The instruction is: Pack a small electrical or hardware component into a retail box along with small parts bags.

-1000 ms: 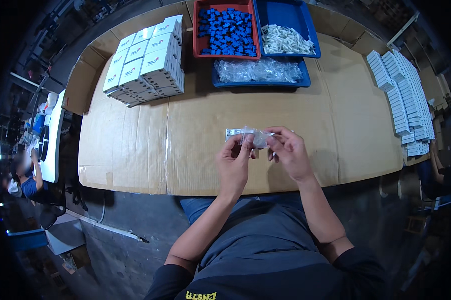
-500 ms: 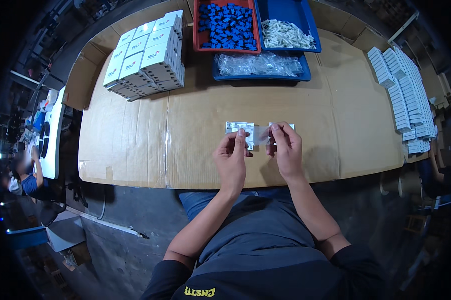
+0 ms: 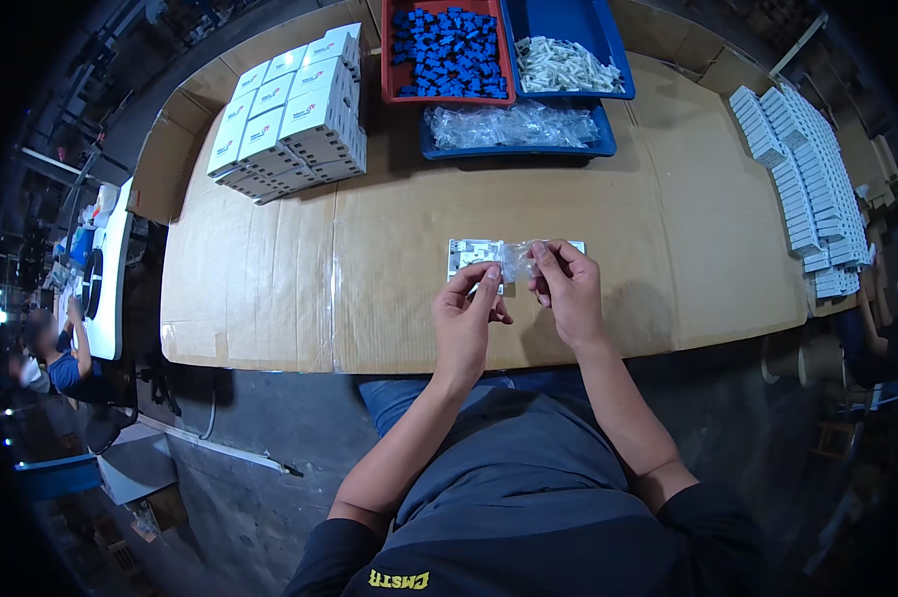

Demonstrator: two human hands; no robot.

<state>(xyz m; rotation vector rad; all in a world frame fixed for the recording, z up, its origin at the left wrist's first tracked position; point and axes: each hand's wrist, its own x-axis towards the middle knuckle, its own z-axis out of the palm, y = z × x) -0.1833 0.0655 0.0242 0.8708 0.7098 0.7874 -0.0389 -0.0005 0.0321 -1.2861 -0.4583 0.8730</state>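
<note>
A small clear plastic bag [image 3: 517, 261] is stretched between my two hands above the cardboard. My left hand [image 3: 465, 313] has its thumb and forefinger pinched at the bag's left end, the other fingers curled. My right hand [image 3: 574, 298] pinches the bag's right end between thumb and fingers. Just beyond my left fingers lies a white plastic housing [image 3: 469, 253] with its inner side facing up, partly covered by the hand and bag. Behind my right fingers a second white piece [image 3: 577, 245] shows only at its edge. The bag's contents, if any, are too small to tell.
White boxes [image 3: 280, 109] are stacked at the far left. At the back stand a red tray [image 3: 449, 99] of blue parts, a blue tray [image 3: 623, 60] of white parts, and another blue tray [image 3: 568, 152] of clear bags. White pieces [image 3: 807, 189] line the right edge. A person [image 3: 61, 348] sits at left.
The clear bag has gone from a flat, smooth spread to a crumpled shape slightly higher up. My left fingers have shifted a little to the right and down; my right hand has hardly moved.
</note>
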